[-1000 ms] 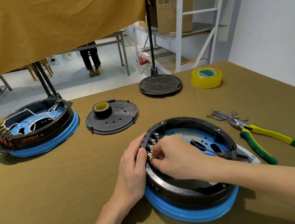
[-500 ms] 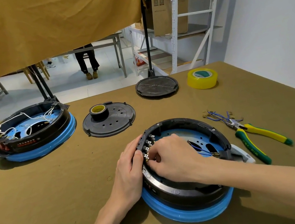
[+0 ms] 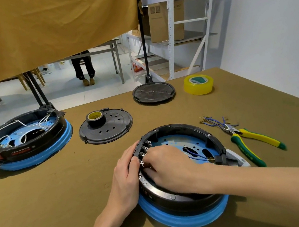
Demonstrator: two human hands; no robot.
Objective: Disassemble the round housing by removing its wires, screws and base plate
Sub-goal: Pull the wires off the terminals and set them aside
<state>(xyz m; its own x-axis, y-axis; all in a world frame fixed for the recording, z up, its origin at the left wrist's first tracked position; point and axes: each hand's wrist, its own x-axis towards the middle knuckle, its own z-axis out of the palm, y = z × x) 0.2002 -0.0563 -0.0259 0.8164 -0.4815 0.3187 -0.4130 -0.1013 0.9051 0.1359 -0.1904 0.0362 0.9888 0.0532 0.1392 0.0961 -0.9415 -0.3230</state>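
Note:
The round black housing point(image 3: 188, 130) sits on its blue base ring point(image 3: 185, 220) near the table's front. My left hand point(image 3: 125, 179) grips the housing's left wall, fingertips hooked over the rim beside the terminal block point(image 3: 146, 146). My right hand point(image 3: 169, 167) reaches inside, fingers curled and pinching at a terminal on that block; the fingertips hide what they hold. One blue wire point(image 3: 196, 156) runs across the blue base plate point(image 3: 171, 141) to a connector at the right wall.
A second housing point(image 3: 30, 143) with white wires stands far left. Behind lie a black cover plate point(image 3: 112, 133) carrying a black tape roll point(image 3: 95, 118), another black disc point(image 3: 154, 92) and yellow tape point(image 3: 198, 84). Pliers point(image 3: 253, 141) and loose blue wires point(image 3: 214, 122) lie to the right.
My right hand's fingers have shifted slightly nearer along the terminal block. My left hand keeps its hold on the housing wall. The housing has not moved.

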